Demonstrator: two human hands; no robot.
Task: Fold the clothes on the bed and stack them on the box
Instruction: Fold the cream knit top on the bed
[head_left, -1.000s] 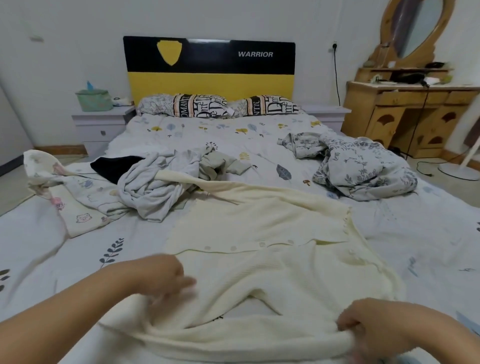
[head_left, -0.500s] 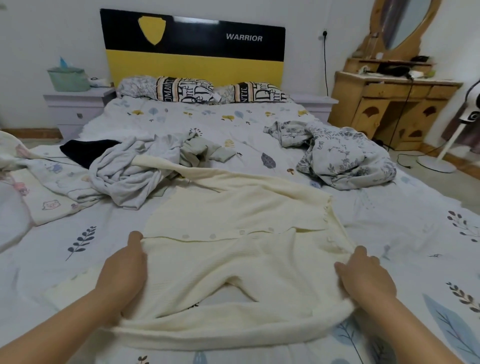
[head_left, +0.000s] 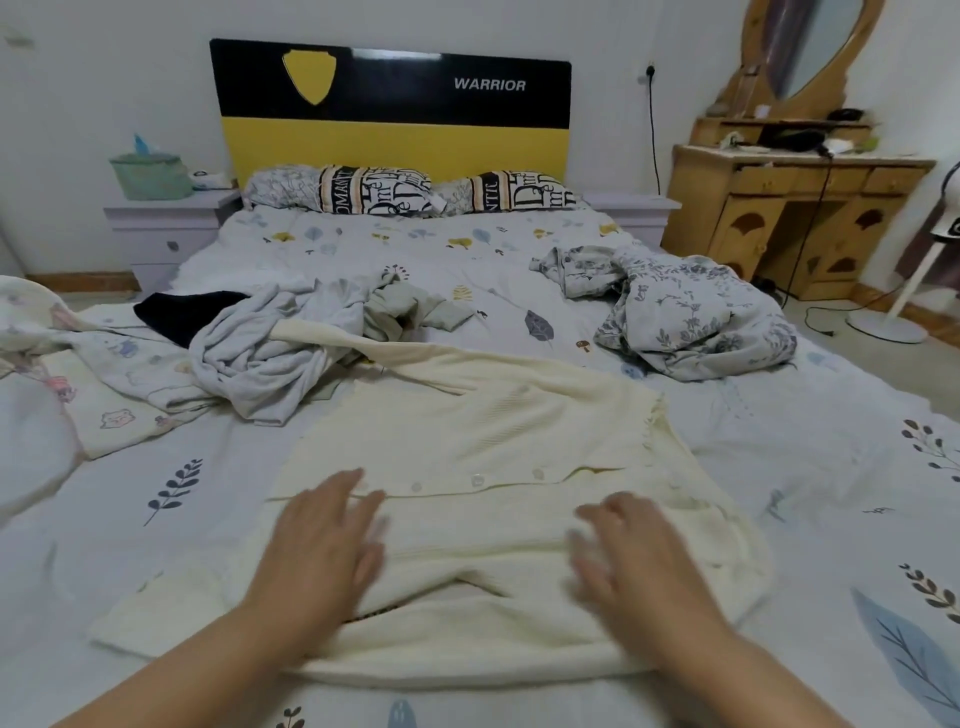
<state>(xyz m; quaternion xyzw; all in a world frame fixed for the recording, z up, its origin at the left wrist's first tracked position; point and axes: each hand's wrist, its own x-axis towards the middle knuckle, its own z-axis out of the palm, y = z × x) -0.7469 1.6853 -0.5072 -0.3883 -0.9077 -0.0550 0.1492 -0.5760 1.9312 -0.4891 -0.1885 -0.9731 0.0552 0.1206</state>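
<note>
Cream cardigan (head_left: 483, 431) lies spread on the bed (head_left: 810, 467), near edge folded over. Left hand (head_left: 322, 540) and right hand (head_left: 623, 551) lie flat on it, fingers straight and slightly spread, blurred. Crumpled grey garment (head_left: 270, 358) beside its sleeve.

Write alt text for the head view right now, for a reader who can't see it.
Both hands, left hand and right hand, lie open and flat on a cream cardigan spread on the bed. Unfolded clothes, including a grey garment, lie heaped beyond it.
</note>
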